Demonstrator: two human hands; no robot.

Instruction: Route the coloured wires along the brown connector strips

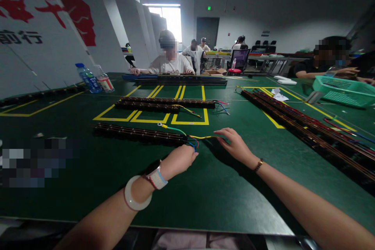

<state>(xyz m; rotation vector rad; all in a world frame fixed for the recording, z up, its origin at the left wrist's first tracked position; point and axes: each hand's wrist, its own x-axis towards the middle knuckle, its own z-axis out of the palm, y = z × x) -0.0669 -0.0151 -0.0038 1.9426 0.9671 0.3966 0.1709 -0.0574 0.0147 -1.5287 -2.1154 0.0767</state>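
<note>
In the head view, a long black strip with metal rails [140,133] lies on the green table before me. From its right end come a yellow-green wire [202,137] and thinner blue and red wires [193,143]. My left hand [180,161] is closed at that end, its fingers on the blue and red wires; their tips are hidden. To the right, my right hand [234,145] has its thumb and fingers about the yellow-green wire, which runs nearly straight from the strip. A ring terminal [159,124] on a green-yellow lead lies above the strip.
Two similar strips [164,103] lie beyond, across yellow tape outlines [190,123]. Longer strips [304,133] run along the right, near a green basket [345,90]. Two bottles [89,78] stand at the left back. Other people sit at the far side and right.
</note>
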